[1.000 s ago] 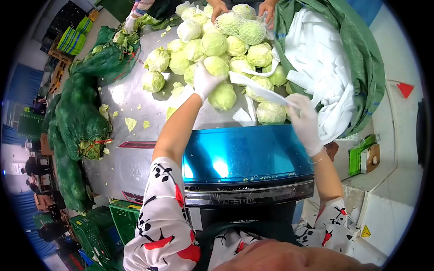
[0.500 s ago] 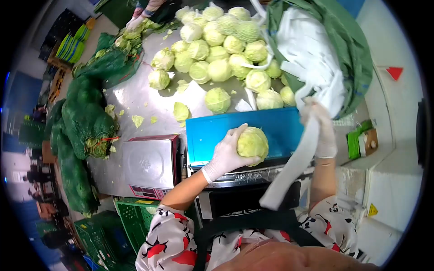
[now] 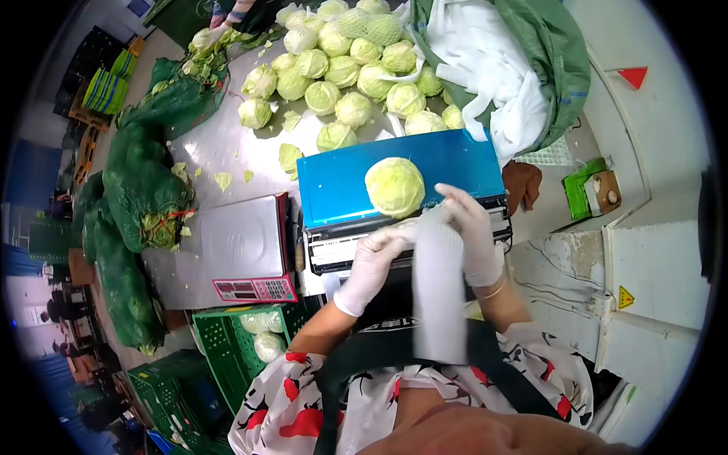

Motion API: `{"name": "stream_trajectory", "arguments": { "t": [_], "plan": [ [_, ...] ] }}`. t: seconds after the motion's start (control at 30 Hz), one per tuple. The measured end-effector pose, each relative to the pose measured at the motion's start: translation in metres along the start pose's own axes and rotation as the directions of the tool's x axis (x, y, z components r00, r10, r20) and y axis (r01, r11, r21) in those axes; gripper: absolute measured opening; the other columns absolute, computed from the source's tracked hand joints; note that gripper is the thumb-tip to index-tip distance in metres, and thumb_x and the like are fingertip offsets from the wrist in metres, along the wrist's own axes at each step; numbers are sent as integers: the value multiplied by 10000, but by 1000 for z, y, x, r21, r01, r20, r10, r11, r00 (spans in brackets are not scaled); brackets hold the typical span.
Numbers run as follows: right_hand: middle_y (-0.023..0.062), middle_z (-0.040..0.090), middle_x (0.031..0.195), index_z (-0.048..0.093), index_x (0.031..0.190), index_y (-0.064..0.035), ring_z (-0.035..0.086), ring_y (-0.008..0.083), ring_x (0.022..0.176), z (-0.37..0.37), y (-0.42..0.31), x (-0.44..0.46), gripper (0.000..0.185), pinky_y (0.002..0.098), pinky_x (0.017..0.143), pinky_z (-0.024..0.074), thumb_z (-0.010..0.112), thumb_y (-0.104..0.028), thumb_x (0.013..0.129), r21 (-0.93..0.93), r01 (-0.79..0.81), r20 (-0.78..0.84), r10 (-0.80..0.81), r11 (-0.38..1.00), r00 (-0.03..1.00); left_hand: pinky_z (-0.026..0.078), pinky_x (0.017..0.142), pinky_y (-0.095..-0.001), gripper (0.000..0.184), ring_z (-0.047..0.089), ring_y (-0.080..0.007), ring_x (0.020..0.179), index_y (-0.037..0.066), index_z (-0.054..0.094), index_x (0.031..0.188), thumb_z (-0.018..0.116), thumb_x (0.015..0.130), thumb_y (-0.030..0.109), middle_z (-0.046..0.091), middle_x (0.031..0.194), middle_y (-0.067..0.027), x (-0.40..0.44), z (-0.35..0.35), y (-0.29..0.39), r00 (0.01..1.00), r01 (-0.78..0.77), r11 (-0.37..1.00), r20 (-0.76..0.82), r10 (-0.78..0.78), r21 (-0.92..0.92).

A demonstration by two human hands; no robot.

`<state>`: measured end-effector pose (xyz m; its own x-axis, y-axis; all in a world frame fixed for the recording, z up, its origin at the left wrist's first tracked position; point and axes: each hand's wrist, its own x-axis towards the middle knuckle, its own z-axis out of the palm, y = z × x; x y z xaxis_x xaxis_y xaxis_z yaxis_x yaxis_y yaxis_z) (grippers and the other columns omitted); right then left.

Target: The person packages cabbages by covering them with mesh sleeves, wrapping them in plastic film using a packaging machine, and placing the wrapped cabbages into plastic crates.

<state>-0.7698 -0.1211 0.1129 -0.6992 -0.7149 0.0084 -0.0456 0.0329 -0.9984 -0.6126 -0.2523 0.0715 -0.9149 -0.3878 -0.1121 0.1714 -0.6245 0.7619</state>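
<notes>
A white foam net sleeve (image 3: 440,296) hangs down in front of my chest, its upper end between my two hands. My left hand (image 3: 373,265), in a white glove, pinches that end from the left. My right hand (image 3: 472,235), also gloved, has thumb and fingers closed on the sleeve at the right. Just beyond them a trimmed cabbage (image 3: 394,187) rests on the blue top (image 3: 455,163) of a machine, touched by neither hand. The sleeve is slightly blurred.
Several cabbages (image 3: 322,98) are heaped behind the machine. A green sack (image 3: 557,68) holds more white sleeves (image 3: 493,68). Left are a scale (image 3: 241,239), green mesh bags (image 3: 144,182) and a green crate (image 3: 216,334) with wrapped cabbages. Another person's gloved hand (image 3: 216,32) is at the far left.
My left hand has released the cabbage onto the blue top and taken hold of the sleeve's end. My right hand has brought the sleeve from beside the sack to the middle.
</notes>
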Motion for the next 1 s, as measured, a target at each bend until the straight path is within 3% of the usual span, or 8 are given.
{"name": "stream_trajectory", "arguments": {
  "t": [0.07, 0.17, 0.23, 0.3, 0.43, 0.57, 0.67, 1.0],
  "plan": [
    [87, 658, 1116, 502, 1323, 123, 596, 78, 969, 0, 12, -12, 348, 232, 866, 491, 479, -32, 1012, 620, -203, 125, 160, 758, 979, 425, 1050, -333, 345, 576, -176, 1172, 0, 500, 1339, 485, 1031, 154, 608, 1279, -90, -4, 21, 24, 999, -35, 969, 17, 41, -246],
    [75, 653, 1139, 576, 1250, 77, 595, 146, 970, -7, -6, -30, 366, 258, 868, 489, 621, -113, 941, -213, 256, 529, -109, 943, 842, 470, 966, -317, 370, 599, -181, 1120, -1, 494, 1320, 486, 1035, 233, 613, 1227, -90, -14, 6, 38, 995, 102, 930, 20, -101, -353],
    [57, 684, 984, 638, 1164, 67, 610, 121, 865, -1, 3, -38, 404, 232, 815, 482, 690, -156, 831, 165, -629, 756, 313, 759, 575, 476, 873, -269, 309, 584, -113, 972, 20, 547, 1197, 579, 995, 251, 598, 1039, -27, -18, -10, 41, 964, 181, 940, 240, -112, -288],
    [53, 689, 924, 661, 1104, 66, 608, 103, 840, -26, 9, -24, 325, 223, 797, 482, 636, -134, 850, 60, -208, 675, 114, 976, 729, 460, 976, -300, 474, 589, -150, 1106, -23, 536, 1334, 645, 940, 219, 621, 1217, -80, -32, -22, 35, 911, 292, 940, 248, -330, 177],
    [101, 639, 1117, 593, 1150, 41, 614, 190, 1033, -13, 0, -16, 246, 319, 946, 479, 495, -87, 964, 835, -272, 224, 156, 478, 962, 466, 891, -258, 325, 596, -115, 965, -12, 597, 1242, 526, 1028, 223, 647, 1079, -31, -41, -18, 37, 891, 424, 896, 118, -439, 136],
    [90, 625, 1143, 559, 1219, 10, 601, 181, 1072, -28, 23, -15, 254, 300, 965, 472, 487, -100, 1001, 44, 88, 137, -93, 995, 986, 454, 993, -312, 463, 616, -168, 1114, -10, 614, 1219, 430, 1053, 382, 669, 1161, -93, -22, 12, 55, 998, 60, 984, 5, -60, -165],
    [64, 641, 1068, 584, 1168, 6, 609, 127, 951, -30, 30, -19, 232, 265, 869, 497, 558, -44, 944, 268, -280, 234, 219, 922, 947, 500, 915, -288, 386, 644, -145, 1058, -9, 644, 1194, 541, 1016, 317, 693, 1110, -88, -26, 17, 62, 984, 66, 914, -125, -126, -400],
    [163, 687, 901, 607, 1096, -5, 655, 232, 872, 10, 71, 104, 228, 334, 784, 498, 585, -176, 946, -289, -31, -279, -53, 957, 959, 511, 802, -290, 320, 646, -161, 943, -37, 619, 1223, 525, 1001, 173, 688, 1079, -129, 84, -92, 9, 802, -91, 658, -336, 493, 748]
  ]
}}
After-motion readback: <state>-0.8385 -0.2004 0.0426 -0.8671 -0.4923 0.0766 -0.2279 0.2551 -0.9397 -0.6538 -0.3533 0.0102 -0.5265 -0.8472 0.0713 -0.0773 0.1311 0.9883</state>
